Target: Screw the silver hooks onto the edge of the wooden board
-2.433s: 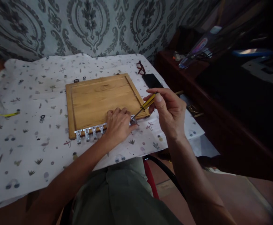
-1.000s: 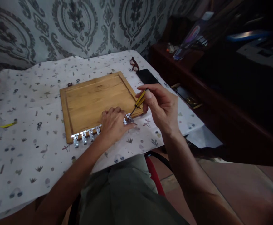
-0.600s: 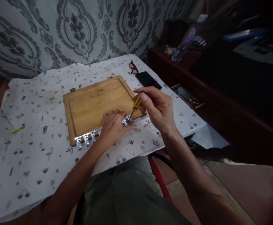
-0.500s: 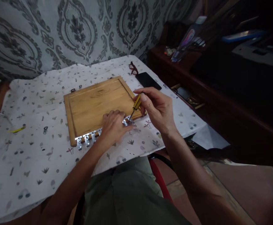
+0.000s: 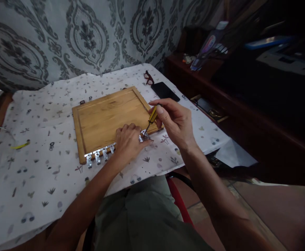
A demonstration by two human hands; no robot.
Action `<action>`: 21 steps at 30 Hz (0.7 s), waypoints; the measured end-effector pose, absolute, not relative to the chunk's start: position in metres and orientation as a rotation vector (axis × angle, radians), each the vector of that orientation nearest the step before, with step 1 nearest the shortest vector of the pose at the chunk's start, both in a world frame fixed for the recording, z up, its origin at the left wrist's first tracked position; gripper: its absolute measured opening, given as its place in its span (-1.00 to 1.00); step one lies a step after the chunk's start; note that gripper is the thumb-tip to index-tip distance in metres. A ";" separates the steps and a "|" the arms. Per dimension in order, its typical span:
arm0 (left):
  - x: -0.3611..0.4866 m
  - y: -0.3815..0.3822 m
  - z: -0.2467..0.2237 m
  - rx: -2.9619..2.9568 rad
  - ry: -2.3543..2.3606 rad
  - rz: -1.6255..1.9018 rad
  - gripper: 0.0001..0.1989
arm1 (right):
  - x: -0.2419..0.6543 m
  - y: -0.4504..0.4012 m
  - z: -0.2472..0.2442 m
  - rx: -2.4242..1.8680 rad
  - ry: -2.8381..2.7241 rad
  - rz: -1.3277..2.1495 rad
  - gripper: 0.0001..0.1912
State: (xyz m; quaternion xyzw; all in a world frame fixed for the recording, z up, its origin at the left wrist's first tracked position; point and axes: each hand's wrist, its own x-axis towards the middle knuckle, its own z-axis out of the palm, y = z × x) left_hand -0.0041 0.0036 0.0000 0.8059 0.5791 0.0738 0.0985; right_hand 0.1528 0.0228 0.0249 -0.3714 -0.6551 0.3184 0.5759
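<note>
A wooden board (image 5: 110,111) with a raised border lies on the patterned tablecloth. Along its near edge runs a metal strip with several silver hooks (image 5: 97,156). My left hand (image 5: 129,139) presses on the strip near its right end, its thumb stretched out below the edge; what its fingers grip, if anything, is hidden. My right hand (image 5: 173,120) holds a yellow and black screwdriver (image 5: 152,115) between thumb and fingers, tilted, its tip at the right end of the strip.
A black phone (image 5: 165,91) and red-brown glasses (image 5: 149,77) lie behind the board. A yellow item (image 5: 20,145) is at the left. On the dark furniture at the right stands a clear bottle (image 5: 207,47), above an open drawer (image 5: 211,109).
The view has shifted slightly. My left hand has slid a little to the right along the strip, showing more of the hooks. My right hand keeps the screwdriver at about the same spot.
</note>
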 end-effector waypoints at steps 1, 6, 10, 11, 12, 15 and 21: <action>-0.003 0.003 0.000 2.383 1.717 0.214 -0.52 | 0.153 0.023 0.025 -0.865 -1.535 0.744 -0.68; -0.001 0.002 0.003 2.374 1.738 0.181 -0.57 | 0.153 0.023 0.024 -0.870 -1.531 0.745 -0.68; 0.000 0.001 0.004 2.367 1.737 0.168 -0.58 | 0.153 0.023 0.024 -0.878 -1.524 0.746 -0.71; -0.001 0.001 0.004 2.364 1.736 0.165 -0.58 | 0.153 0.023 0.023 -0.870 -1.524 0.744 -0.72; -0.001 0.001 0.004 2.361 1.735 0.165 -0.58 | 0.153 0.023 0.023 -0.863 -1.525 0.740 -0.73; 0.000 0.001 0.003 2.356 1.737 0.178 -0.56 | 0.153 0.023 0.024 -0.875 -1.528 0.722 -0.72; 0.001 -0.001 0.001 2.375 1.741 0.203 -0.51 | 0.152 0.022 0.024 -0.908 -1.511 0.708 -0.70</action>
